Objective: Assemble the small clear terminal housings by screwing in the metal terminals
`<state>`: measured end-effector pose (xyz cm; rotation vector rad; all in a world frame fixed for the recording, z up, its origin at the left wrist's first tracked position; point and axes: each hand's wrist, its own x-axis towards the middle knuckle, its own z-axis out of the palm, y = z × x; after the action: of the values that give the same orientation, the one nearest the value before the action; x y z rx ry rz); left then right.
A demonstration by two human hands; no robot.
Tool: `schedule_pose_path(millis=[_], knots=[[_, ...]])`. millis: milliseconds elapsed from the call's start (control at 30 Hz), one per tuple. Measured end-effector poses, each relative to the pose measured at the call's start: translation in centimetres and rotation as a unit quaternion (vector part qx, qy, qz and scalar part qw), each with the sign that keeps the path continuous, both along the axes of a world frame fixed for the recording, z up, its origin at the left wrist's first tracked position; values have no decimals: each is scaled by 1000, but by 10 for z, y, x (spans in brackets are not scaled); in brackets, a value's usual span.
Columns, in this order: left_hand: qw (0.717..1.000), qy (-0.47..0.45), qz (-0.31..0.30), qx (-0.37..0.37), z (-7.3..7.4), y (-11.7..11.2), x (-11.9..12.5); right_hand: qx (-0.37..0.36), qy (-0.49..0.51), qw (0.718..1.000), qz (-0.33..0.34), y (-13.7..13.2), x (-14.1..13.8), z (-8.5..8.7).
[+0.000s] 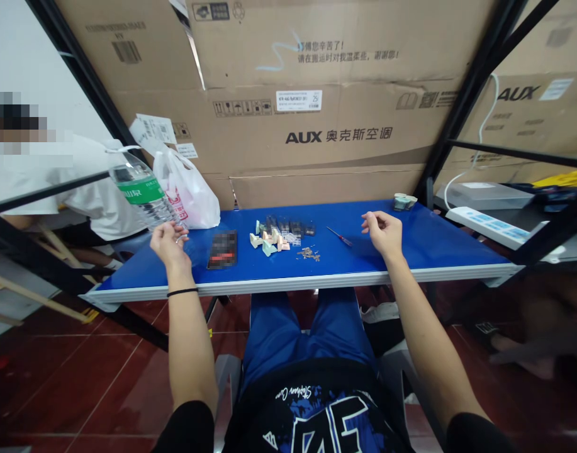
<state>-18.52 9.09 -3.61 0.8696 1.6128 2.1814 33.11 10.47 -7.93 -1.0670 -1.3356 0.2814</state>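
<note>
My left hand (169, 244) rests palm up at the left of the blue table top (439, 245), fingers loosely curled around nothing. Its fingertips are close to the base of a clear water bottle (140, 189) with a green label. My right hand (383, 233) lies palm up near the table's right side, also empty, just right of a small red-handled screwdriver (339, 236). Between the hands are a phone (222, 249) with a blurred screen, several small pale plastic parts (269, 242), dark rectangular pieces (283, 226), and loose metal bits (309, 253).
A white plastic bag (187, 192) stands behind the bottle. A small wrapped roll (405, 201) sits at the table's back right. Black shelf posts flank the table, with large cardboard boxes (316, 135) behind it. A white power strip (486, 226) lies right. A person in white (94, 195) sits left.
</note>
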Motion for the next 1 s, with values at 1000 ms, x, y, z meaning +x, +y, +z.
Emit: schedule_pose_path(millis=[1000], knots=[[703, 655, -257, -106, -18, -17, 183, -32, -48, 998, 29, -2, 0, -2]])
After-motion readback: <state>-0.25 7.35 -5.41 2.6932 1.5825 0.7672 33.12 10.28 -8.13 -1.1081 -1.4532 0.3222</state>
